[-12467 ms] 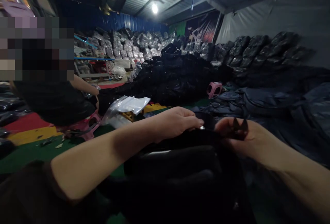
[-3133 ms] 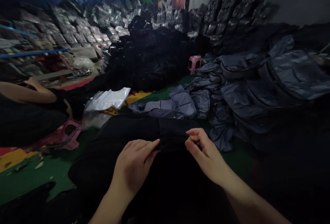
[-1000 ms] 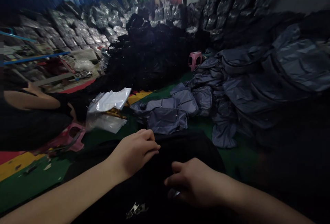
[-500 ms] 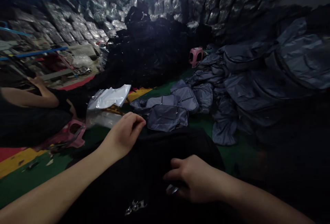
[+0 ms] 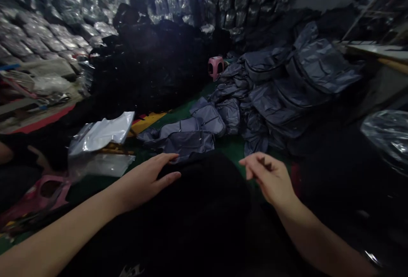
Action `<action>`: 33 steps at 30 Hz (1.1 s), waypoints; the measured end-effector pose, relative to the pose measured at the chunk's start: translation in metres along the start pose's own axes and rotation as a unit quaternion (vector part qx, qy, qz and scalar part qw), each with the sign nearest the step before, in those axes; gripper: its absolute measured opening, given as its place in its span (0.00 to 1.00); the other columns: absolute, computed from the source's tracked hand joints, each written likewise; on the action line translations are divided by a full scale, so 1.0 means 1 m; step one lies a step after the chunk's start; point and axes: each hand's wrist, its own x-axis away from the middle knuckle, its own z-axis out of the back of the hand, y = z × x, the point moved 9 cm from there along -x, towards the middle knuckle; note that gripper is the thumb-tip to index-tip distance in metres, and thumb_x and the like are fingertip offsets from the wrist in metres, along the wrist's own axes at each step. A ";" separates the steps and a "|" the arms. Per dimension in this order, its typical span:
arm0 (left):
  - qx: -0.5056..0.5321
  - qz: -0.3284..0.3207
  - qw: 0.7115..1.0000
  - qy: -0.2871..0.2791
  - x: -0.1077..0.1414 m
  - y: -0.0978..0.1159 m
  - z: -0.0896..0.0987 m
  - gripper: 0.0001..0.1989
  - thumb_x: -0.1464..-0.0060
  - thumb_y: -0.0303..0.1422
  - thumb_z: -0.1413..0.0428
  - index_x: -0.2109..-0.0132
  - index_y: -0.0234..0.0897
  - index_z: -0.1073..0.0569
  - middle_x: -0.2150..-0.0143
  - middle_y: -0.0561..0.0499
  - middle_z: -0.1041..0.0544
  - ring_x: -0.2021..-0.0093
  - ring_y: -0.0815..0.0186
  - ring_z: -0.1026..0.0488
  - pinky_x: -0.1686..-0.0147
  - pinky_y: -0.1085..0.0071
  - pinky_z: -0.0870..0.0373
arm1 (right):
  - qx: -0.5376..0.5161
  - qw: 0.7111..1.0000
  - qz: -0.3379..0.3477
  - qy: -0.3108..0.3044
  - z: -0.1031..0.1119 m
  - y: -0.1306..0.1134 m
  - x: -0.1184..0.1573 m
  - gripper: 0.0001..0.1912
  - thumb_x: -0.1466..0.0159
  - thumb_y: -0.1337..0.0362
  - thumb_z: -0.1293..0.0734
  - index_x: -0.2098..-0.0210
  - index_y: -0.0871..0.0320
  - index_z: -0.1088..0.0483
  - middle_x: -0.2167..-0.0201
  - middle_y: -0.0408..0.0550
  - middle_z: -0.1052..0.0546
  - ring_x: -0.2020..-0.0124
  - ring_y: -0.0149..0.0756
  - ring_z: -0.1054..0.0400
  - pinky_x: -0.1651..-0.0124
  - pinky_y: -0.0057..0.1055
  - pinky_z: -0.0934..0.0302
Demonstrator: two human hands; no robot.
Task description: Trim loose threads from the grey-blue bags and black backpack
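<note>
A large black fabric piece [image 5: 197, 217], too dark for me to make out its form, spreads in front of me. My left hand [image 5: 148, 181] lies at its far left edge, thumb and fingers apart, holding nothing. To the right of that edge my right hand [image 5: 272, 179] is raised with its fingers curled and pressed together; whatever they may hold is hidden. Small shiny metal pieces [image 5: 131, 271] lie low on the black fabric. Just beyond the left hand are grey fabric bags [image 5: 189, 141] with zippers.
Clear plastic bags [image 5: 102, 134] lie at left, near a pink stool [image 5: 52, 189] and part of another person. A second pink stool [image 5: 216, 67] stands farther back. Heaped grey bags [image 5: 280, 94], a black pile [image 5: 159, 64] and plastic-wrapped bundles [image 5: 44, 30] surround the green floor.
The view has turned right. My left hand has gone from a closed pinch to spread fingers. My right hand has lifted off the black fabric and moved right and away from me.
</note>
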 end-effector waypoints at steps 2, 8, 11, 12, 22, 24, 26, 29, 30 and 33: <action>-0.005 -0.014 1.000 -0.022 -0.015 0.012 -0.004 0.31 0.46 0.52 0.55 0.39 0.42 0.40 0.40 0.46 0.34 0.43 0.56 0.35 0.44 0.60 0.39 | -0.081 0.989 -0.072 0.098 0.031 0.029 0.000 0.12 0.39 0.57 0.36 0.72 0.59 0.28 0.84 0.40 0.35 0.83 0.25 0.44 0.81 0.23 0.53; -0.058 -0.021 0.996 -0.059 -0.062 0.017 -0.024 0.33 0.46 0.54 0.57 0.41 0.38 0.37 0.42 0.43 0.32 0.43 0.54 0.35 0.43 0.58 0.41 | -0.149 0.971 -0.152 0.107 0.050 0.074 0.016 0.14 0.41 0.55 0.34 0.71 0.61 0.29 0.84 0.38 0.36 0.85 0.22 0.50 0.83 0.23 0.61; -0.052 -0.016 0.996 -0.066 -0.076 0.009 -0.031 0.33 0.46 0.54 0.58 0.41 0.38 0.37 0.41 0.44 0.33 0.42 0.55 0.36 0.42 0.61 0.42 | -0.078 0.982 -0.156 0.070 0.048 0.074 0.027 0.13 0.40 0.55 0.35 0.72 0.60 0.29 0.82 0.39 0.34 0.83 0.23 0.46 0.81 0.23 0.53; -0.052 -0.013 0.996 -0.068 -0.079 0.008 -0.033 0.33 0.46 0.54 0.58 0.41 0.38 0.37 0.41 0.45 0.33 0.42 0.55 0.37 0.42 0.61 0.42 | -0.046 0.988 -0.142 0.041 0.043 0.070 0.029 0.12 0.40 0.56 0.35 0.70 0.60 0.29 0.79 0.41 0.32 0.81 0.25 0.44 0.79 0.23 0.49; -0.006 -0.005 0.995 -0.097 -0.081 0.024 -0.040 0.29 0.44 0.51 0.60 0.41 0.42 0.36 0.42 0.51 0.31 0.43 0.59 0.34 0.43 0.66 0.41 | 0.158 0.936 0.083 -0.304 -0.035 0.023 0.047 0.23 0.42 0.73 0.37 0.47 0.51 0.33 0.52 0.46 0.30 0.54 0.33 0.33 0.51 0.29 0.38; 0.001 0.003 0.995 -0.102 -0.079 0.021 -0.040 0.29 0.44 0.51 0.60 0.42 0.42 0.35 0.42 0.51 0.31 0.44 0.60 0.34 0.44 0.67 0.41 | 0.163 0.926 0.095 -0.328 -0.038 0.026 0.049 0.23 0.43 0.76 0.39 0.51 0.52 0.30 0.54 0.45 0.28 0.56 0.32 0.31 0.52 0.27 0.38; 0.001 0.008 0.995 -0.100 -0.078 0.016 -0.040 0.30 0.44 0.52 0.60 0.42 0.42 0.34 0.42 0.51 0.31 0.44 0.60 0.34 0.44 0.68 0.41 | 0.148 0.923 0.112 -0.338 -0.037 0.029 0.051 0.22 0.44 0.78 0.39 0.54 0.53 0.28 0.56 0.45 0.27 0.57 0.31 0.31 0.53 0.26 0.37; -0.017 0.005 0.995 -0.094 -0.076 0.012 -0.040 0.30 0.44 0.52 0.61 0.42 0.43 0.34 0.46 0.49 0.28 0.46 0.59 0.32 0.45 0.66 0.40 | 0.115 0.925 0.132 -0.337 -0.035 0.032 0.056 0.19 0.44 0.76 0.38 0.56 0.54 0.26 0.58 0.45 0.26 0.59 0.31 0.30 0.55 0.26 0.37; -0.030 0.004 0.995 -0.093 -0.076 0.011 -0.040 0.30 0.44 0.52 0.61 0.42 0.44 0.34 0.48 0.48 0.27 0.47 0.58 0.32 0.45 0.64 0.40 | 0.106 0.927 0.137 -0.334 -0.034 0.033 0.057 0.18 0.43 0.75 0.38 0.57 0.54 0.26 0.59 0.45 0.26 0.59 0.31 0.30 0.56 0.27 0.36; -0.073 0.006 0.994 -0.079 -0.076 0.010 -0.039 0.29 0.44 0.52 0.61 0.42 0.46 0.34 0.48 0.46 0.28 0.44 0.54 0.36 0.43 0.55 0.45 | 0.082 0.933 0.145 -0.320 -0.034 0.031 0.062 0.14 0.40 0.71 0.37 0.57 0.53 0.26 0.59 0.47 0.25 0.59 0.32 0.30 0.56 0.29 0.36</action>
